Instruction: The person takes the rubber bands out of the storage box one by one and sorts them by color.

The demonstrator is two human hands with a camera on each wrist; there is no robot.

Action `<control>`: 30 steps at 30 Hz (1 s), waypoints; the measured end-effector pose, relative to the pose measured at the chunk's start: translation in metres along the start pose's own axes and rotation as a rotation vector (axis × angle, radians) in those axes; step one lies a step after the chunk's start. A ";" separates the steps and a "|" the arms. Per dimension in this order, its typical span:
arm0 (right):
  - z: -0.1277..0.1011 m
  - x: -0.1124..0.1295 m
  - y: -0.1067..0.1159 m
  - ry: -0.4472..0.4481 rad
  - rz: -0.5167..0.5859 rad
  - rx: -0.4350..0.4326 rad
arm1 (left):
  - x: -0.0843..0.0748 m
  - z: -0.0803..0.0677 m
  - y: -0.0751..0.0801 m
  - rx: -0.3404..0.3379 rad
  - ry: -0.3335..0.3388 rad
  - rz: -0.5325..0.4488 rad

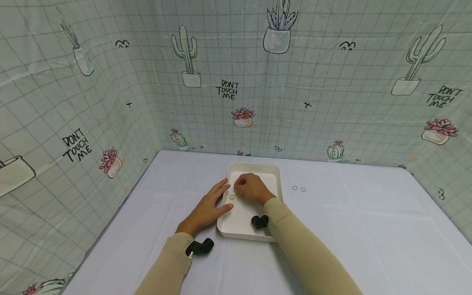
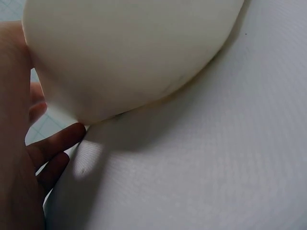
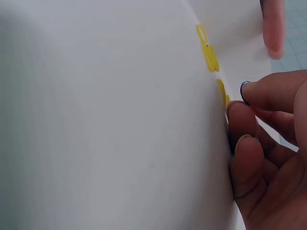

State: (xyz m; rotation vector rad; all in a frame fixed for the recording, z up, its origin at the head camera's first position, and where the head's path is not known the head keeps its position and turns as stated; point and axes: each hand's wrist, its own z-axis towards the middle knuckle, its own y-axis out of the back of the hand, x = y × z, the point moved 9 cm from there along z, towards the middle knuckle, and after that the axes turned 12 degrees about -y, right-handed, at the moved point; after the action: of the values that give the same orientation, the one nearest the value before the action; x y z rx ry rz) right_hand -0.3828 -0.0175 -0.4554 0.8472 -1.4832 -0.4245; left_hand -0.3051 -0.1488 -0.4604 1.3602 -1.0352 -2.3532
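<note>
Pinching a thin yellow ring (image 1: 232, 198), right hand (image 1: 252, 188); flat left hand (image 1: 206, 209) steadies smooth white tray (image 1: 273, 176).

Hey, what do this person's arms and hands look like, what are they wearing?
Both arms are covered by long, plain beige sleeves: the left sleeve and the right sleeve, each ending at the wrist. A small black camera unit sits at the left wrist and another at the right wrist. The left hand and right hand are bare, without gloves.
</note>
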 end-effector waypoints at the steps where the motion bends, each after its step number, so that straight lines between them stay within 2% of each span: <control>1: 0.000 -0.001 0.001 -0.007 0.016 -0.001 | 0.000 0.000 0.000 -0.001 -0.001 -0.004; 8: -0.001 -0.004 0.007 -0.036 0.134 -0.010 | 0.000 0.000 -0.001 0.000 0.007 -0.022; 14: -0.002 -0.005 0.014 -0.049 0.176 -0.022 | -0.003 0.004 -0.003 0.000 -0.004 -0.019; 22: 0.002 -0.012 0.021 -0.121 0.310 -0.027 | -0.006 0.009 -0.004 0.006 -0.026 -0.001; 30: -0.003 -0.003 0.024 -0.083 0.414 -0.003 | -0.004 0.002 -0.002 0.002 0.001 -0.006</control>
State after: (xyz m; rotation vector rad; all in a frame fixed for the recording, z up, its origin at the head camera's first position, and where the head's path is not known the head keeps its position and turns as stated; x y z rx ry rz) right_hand -0.3861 0.0013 -0.4397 0.5040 -1.6854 -0.1537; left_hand -0.3038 -0.1444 -0.4584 1.3673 -1.0355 -2.3556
